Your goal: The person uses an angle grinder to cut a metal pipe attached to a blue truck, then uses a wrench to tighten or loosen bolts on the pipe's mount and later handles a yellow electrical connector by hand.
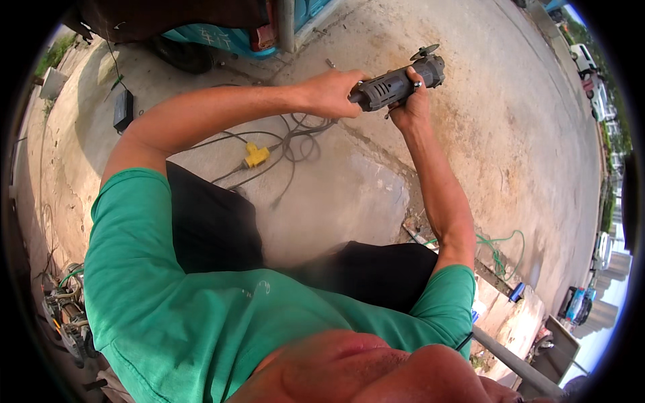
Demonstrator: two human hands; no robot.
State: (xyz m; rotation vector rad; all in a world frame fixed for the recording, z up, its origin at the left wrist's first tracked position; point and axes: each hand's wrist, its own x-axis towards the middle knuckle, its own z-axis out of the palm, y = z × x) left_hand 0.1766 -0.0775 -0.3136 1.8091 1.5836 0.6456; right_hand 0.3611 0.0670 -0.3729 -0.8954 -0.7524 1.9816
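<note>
A dark grey angle grinder (390,88) is held out in front of me above the concrete. My left hand (336,93) is closed round its rear end. Nearer the head, my right hand (412,102) wraps the body from below, with the thumb up along the side. A thin disc (424,52) sticks out at the far end of the tool, apart from any surface. Below my left hand, a dark power cord (292,138) lies in loose loops beside a yellow cable connector (256,155).
A blue vehicle panel (222,39) and a dark tyre (185,55) stand at the far left. A black box (123,110) lies on the ground near them. Green cord (497,254) and a blue-handled item (516,291) are on my right. Machinery (70,316) sits at the left edge.
</note>
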